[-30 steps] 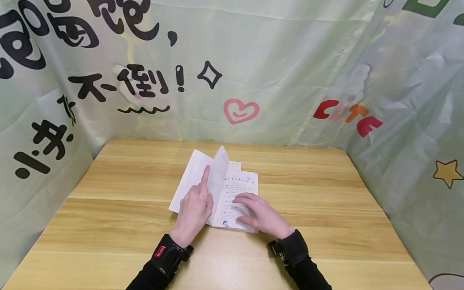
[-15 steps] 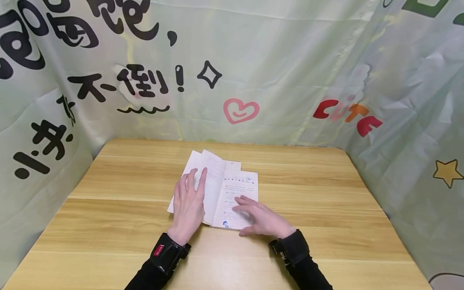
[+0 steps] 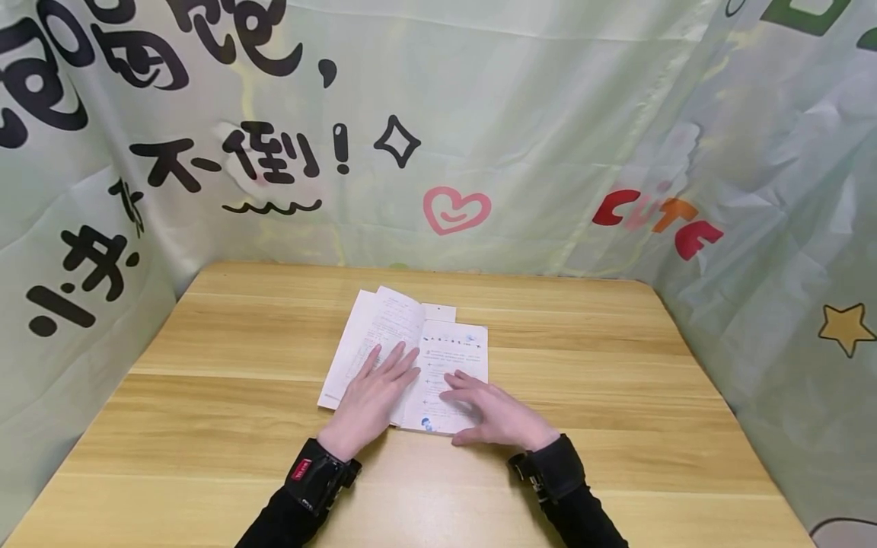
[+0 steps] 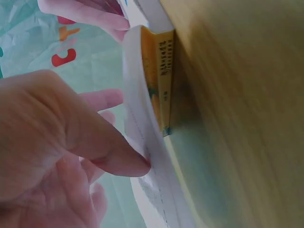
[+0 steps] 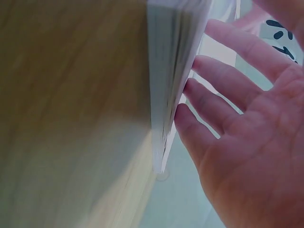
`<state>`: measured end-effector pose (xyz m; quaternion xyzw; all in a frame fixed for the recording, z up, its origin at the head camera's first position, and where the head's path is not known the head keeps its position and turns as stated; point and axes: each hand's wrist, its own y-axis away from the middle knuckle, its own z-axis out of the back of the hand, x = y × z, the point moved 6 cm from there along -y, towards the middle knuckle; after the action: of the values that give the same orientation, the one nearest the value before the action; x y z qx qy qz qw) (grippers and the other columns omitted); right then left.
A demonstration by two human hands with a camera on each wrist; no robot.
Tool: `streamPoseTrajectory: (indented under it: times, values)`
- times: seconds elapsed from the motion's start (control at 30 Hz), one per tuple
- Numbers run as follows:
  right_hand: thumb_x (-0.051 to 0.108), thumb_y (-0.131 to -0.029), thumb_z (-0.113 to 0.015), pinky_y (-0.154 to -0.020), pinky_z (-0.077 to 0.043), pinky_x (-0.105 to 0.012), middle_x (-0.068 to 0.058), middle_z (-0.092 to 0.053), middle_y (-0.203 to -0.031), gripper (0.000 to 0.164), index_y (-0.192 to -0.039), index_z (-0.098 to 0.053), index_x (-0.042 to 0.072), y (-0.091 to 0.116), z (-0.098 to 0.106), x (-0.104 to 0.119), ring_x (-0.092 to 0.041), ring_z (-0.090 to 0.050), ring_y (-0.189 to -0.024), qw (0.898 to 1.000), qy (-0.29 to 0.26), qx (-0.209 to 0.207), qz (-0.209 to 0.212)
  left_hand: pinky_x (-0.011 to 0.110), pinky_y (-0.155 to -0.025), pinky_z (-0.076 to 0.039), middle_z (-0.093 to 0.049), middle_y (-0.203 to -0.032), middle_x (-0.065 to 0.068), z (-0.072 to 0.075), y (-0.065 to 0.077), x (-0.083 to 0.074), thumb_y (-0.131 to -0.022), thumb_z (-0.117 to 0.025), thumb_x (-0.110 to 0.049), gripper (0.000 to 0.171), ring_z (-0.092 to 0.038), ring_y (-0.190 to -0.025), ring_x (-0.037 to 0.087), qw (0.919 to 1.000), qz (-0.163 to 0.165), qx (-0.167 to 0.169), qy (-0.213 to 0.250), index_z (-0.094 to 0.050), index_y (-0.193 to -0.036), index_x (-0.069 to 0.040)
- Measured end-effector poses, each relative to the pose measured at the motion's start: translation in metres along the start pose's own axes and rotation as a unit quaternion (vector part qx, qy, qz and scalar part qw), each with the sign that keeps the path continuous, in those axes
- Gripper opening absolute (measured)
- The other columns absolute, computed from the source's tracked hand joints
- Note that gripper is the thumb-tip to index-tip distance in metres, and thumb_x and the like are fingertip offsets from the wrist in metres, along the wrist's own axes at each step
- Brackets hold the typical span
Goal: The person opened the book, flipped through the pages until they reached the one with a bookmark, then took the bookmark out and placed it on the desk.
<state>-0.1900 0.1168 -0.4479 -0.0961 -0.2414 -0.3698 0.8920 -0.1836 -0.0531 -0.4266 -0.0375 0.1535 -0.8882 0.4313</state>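
Note:
An open book (image 3: pixel 445 350) with printed pages lies on the table, its left pages fanned a little apart. Across the lower left page and near the fold rests my left hand (image 3: pixel 370 399), fingers spread and fairly straight. In the left wrist view its thumb touches the page edge, below the yellow spine (image 4: pixel 165 80) of the book. My right hand (image 3: pixel 496 411) lies over the lower right page with its fingers extended. The right wrist view shows those fingertips on the page beside the thick page block (image 5: pixel 166 85). Neither hand grips anything.
A wooden table (image 3: pixel 617 396) carries the book. A pale strip of paper (image 3: pixel 440 312) sticks out past the book's top edge. Behind and beside the table hangs a printed cloth (image 3: pixel 534 137) with lettering, a heart and a star.
A raised page has come down flat onto the left side. My left hand first spread over the left pages, then slid right and nearer to the fold. The right hand shifted slightly lower.

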Motion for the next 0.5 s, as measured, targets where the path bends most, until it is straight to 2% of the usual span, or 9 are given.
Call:
streamPoseTrajectory:
  times: [0.1,0.23,0.37,0.5]
  values:
    - [0.037,-0.072,-0.079,-0.111,-0.027,-0.054,-0.017,-0.037,-0.149,0.068,-0.131,-0.059,0.007,0.0001,-0.0004,-0.0003,-0.033,-0.027,-0.138,1.000,-0.001,0.003,-0.002,0.051,-0.114,-0.023,-0.047,-0.144,0.013,-0.0033,0.0006,-0.0001,-0.075,-0.058,0.018,0.056,-0.035,-0.135,0.030,0.9996,-0.007,0.024,0.012,-0.060,-0.127,-0.001]
    - [0.036,-0.073,-0.079,-0.111,-0.027,-0.055,-0.017,-0.037,-0.149,0.069,-0.131,-0.058,0.007,0.0004,-0.0011,-0.0001,-0.033,-0.027,-0.138,1.000,-0.002,0.007,-0.004,0.049,-0.114,-0.026,-0.049,-0.142,0.015,-0.0063,0.0006,0.0010,-0.072,-0.058,0.020,0.060,-0.038,-0.133,0.029,0.9984,0.001,0.048,0.029,-0.058,-0.129,0.003]
    - [0.036,-0.074,-0.078,-0.111,-0.027,-0.054,-0.017,-0.037,-0.149,0.068,-0.131,-0.058,0.006,0.0011,-0.0010,0.0003,-0.033,-0.027,-0.138,1.000,-0.006,0.008,-0.004,0.048,-0.112,-0.029,-0.050,-0.141,0.016,-0.0086,0.0008,0.0028,-0.073,-0.058,0.015,0.057,-0.041,-0.131,0.029,0.9977,0.020,0.056,0.032,-0.057,-0.129,0.005]
    - [0.035,-0.074,-0.078,-0.111,-0.028,-0.054,-0.017,-0.039,-0.148,0.067,-0.130,-0.059,0.005,0.0015,0.0002,0.0004,-0.032,-0.028,-0.138,1.000,-0.007,0.006,-0.004,0.049,-0.111,-0.032,-0.051,-0.140,0.016,-0.0088,0.0013,0.0037,-0.080,-0.055,0.007,0.051,-0.043,-0.130,0.029,0.9969,0.044,0.059,0.028,-0.056,-0.130,0.004]
